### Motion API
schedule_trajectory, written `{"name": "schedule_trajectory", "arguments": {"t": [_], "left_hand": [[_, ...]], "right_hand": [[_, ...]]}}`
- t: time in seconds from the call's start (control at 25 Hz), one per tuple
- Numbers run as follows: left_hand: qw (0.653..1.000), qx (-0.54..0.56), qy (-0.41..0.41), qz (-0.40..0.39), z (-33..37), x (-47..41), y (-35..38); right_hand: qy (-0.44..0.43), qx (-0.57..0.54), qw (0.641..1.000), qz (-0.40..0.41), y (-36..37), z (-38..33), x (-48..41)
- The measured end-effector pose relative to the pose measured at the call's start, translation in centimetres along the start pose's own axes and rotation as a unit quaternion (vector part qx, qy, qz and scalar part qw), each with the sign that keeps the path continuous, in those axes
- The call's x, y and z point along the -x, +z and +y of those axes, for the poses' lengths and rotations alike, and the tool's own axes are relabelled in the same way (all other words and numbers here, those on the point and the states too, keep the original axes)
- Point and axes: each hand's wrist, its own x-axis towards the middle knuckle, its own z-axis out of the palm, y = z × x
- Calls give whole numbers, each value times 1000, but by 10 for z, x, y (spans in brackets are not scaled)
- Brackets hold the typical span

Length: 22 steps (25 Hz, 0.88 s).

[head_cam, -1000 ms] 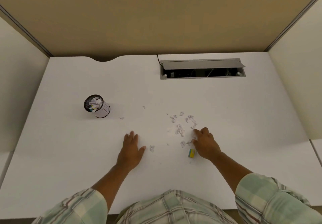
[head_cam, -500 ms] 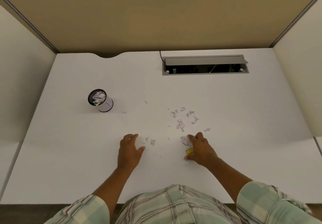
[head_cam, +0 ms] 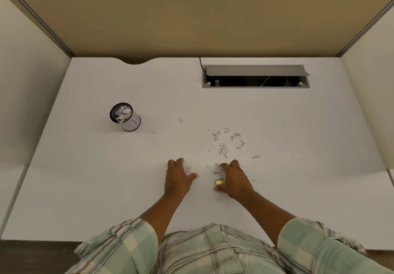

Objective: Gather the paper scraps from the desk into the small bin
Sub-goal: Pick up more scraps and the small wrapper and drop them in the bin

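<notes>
Small white paper scraps (head_cam: 224, 143) lie scattered on the white desk (head_cam: 89, 177), right of centre. The small bin (head_cam: 125, 117), a black mesh cup with a white label, stands at the left and holds crumpled paper. My left hand (head_cam: 178, 177) rests on the desk with fingers curled around a few scraps (head_cam: 188, 169). My right hand (head_cam: 233, 180) cups a little heap of scraps (head_cam: 217, 169) and a yellow scrap (head_cam: 220, 181) beside its thumb. Two stray scraps lie near the bin, one (head_cam: 154, 132) closest to it.
An open grey cable hatch (head_cam: 255, 76) sits at the back of the desk, with a black cable beside it. Tan and white partition walls enclose the desk on three sides. My plaid sleeves fill the bottom of the view.
My right hand has dragged scraps toward me and to the left. The left hand's fingers have curled in over scraps near its thumb. The two hands are closer together.
</notes>
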Motion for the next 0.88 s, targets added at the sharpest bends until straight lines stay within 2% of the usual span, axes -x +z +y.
{"name": "schedule_trajectory", "arguments": {"t": [0.32,0.52,0.64,0.72,0.88], "left_hand": [[998,-33,57,15,2,-8,6],[994,-86,65,-3,5,-10,3],[994,-96,45,-28,11,-12,0],[995,-88,26,-34,13,-13,-3],[998,7,-36,-42,8,-12,-14]], "right_hand": [[1,5,1000,2,9,-13,-7],[-11,30,999,20,12,-18,-10],[10,22,999,25,9,-22,-12],[43,-15,999,25,6,-23,-14],[129,-198,971,41,-1,-20,-16]]}}
